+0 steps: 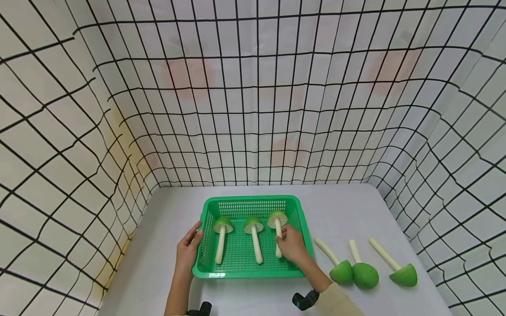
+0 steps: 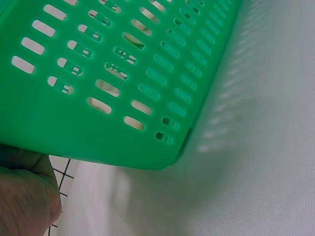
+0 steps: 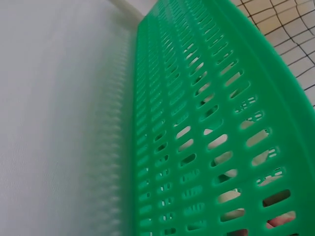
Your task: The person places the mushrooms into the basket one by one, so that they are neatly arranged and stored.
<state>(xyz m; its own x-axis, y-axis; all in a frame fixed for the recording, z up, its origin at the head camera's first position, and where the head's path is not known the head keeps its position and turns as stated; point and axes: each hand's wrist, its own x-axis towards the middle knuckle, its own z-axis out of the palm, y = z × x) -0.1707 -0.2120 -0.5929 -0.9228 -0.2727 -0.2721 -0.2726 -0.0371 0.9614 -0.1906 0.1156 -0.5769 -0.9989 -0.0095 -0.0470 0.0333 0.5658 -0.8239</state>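
Note:
A green plastic basket (image 1: 237,274) with slotted walls stands on the white table. Two green-capped mushrooms with pale stems, a left one (image 1: 220,243) and a middle one (image 1: 256,241), lie in it side by side, caps toward the far wall. My right hand (image 1: 294,245) reaches over the right rim and pinches the stem of a third mushroom (image 1: 277,219) inside the basket. On the left side my left hand (image 1: 189,250) holds the basket's rim; in the left wrist view that hand (image 2: 27,196) is partly hidden behind the rim. Slotted wall covers most of the right wrist view.
Right of the basket lie three more mushrooms on the table, one (image 1: 341,272), another (image 1: 365,275) and a third (image 1: 404,275), with caps toward me. A black wire grid (image 1: 257,109) over pale cloth surrounds the table (image 1: 336,206) at the back and sides.

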